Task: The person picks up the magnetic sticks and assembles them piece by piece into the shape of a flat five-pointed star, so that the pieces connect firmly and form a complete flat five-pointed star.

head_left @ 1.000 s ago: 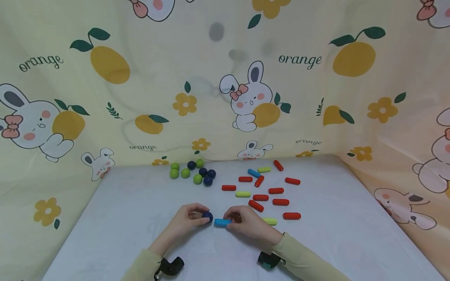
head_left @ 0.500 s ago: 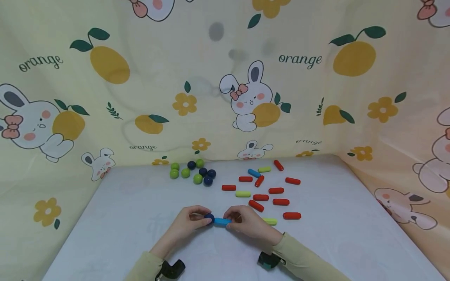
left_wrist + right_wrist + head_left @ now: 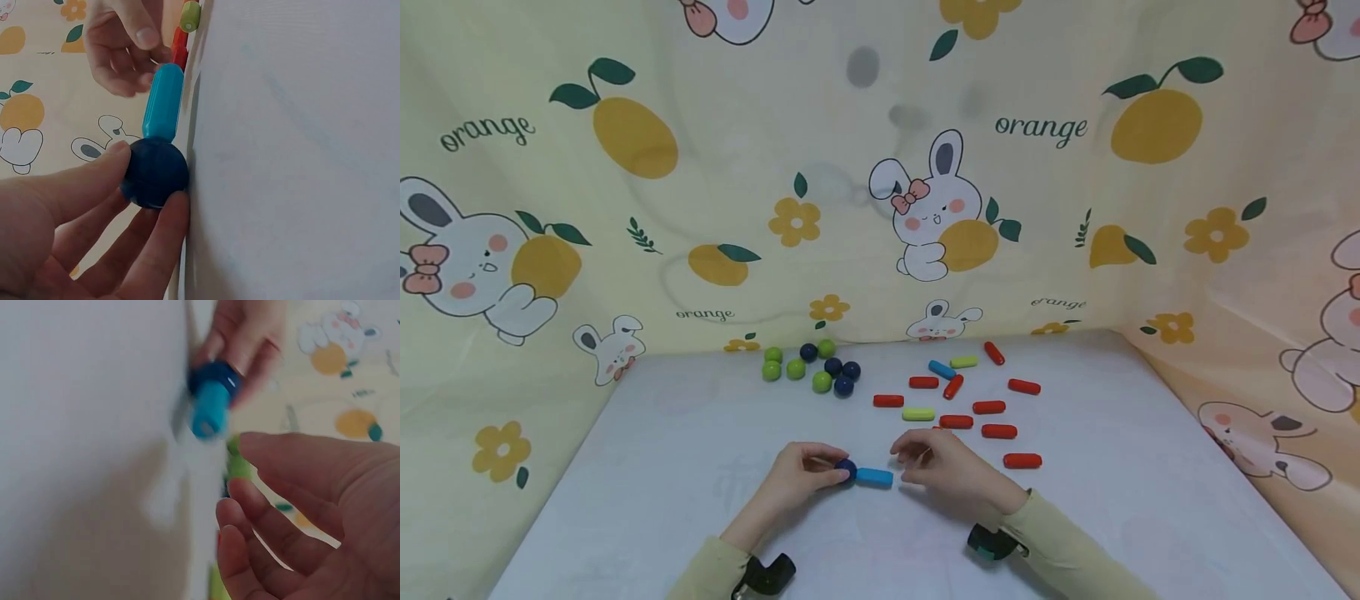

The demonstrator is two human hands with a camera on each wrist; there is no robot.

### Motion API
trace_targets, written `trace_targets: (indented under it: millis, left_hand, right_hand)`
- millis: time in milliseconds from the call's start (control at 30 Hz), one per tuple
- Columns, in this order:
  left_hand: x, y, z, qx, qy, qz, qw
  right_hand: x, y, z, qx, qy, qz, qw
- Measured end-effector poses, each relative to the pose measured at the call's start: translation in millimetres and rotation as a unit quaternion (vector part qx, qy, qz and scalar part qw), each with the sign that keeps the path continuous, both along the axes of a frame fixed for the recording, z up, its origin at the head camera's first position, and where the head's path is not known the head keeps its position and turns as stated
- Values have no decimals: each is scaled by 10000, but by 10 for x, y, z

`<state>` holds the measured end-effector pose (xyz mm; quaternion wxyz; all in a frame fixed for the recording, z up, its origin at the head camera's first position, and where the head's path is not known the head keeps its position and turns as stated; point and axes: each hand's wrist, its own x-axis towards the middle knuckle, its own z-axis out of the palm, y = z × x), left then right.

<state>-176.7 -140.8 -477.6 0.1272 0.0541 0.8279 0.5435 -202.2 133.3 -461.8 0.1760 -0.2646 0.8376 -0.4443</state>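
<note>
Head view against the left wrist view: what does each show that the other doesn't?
Head view only: round, glossy green balls and both light-tan fabric sleeves. Left wrist only: the small end face of a yellow-green stick. Both: the left hand pinching a round dark blue ball that touches a slim light blue stick, the right hand near that stick's free end.
</note>
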Motion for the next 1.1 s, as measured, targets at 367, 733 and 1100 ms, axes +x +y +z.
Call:
trace_targets:
  millis: [367, 733, 1100]
  left_hand:
    - [34, -39, -29, 198, 29, 209, 9996]
    - [45, -17, -31, 318, -82, 452, 9984]
    - [38, -10, -37, 516, -295, 639, 9962]
  right_hand:
    - [-42, 550, 175, 330, 799, 20, 9963]
    - [-8, 808, 112, 820, 587, 17, 9949]
    - [16, 830, 68, 1133, 805, 57, 9903]
